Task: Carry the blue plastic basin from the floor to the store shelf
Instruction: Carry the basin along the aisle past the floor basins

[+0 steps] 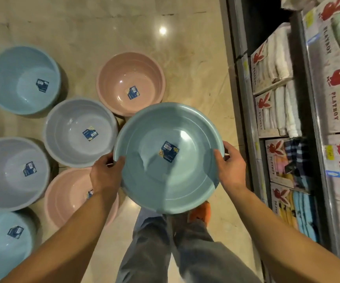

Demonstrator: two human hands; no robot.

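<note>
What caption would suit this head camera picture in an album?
Both hands, left hand and right hand, hold a blue basin beside towel shelves.

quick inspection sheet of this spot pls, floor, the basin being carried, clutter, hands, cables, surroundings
surface: glossy beige tiled floor, lamp glare on it, some smudges.
job's things: blue basin lifted off the floor, held level above the person's legs, label sticker inside, nothing else in it.
clutter: other basins stand on the floor to the left, blue, grey and pink among them, each with a sticker.
hands: left hand grips the basin's left rim; right hand grips the right rim, thumbs inside.
cables: nothing seen.
surroundings: store shelf on the right, stocked with boxed towels; no free slot visible from here.
</note>
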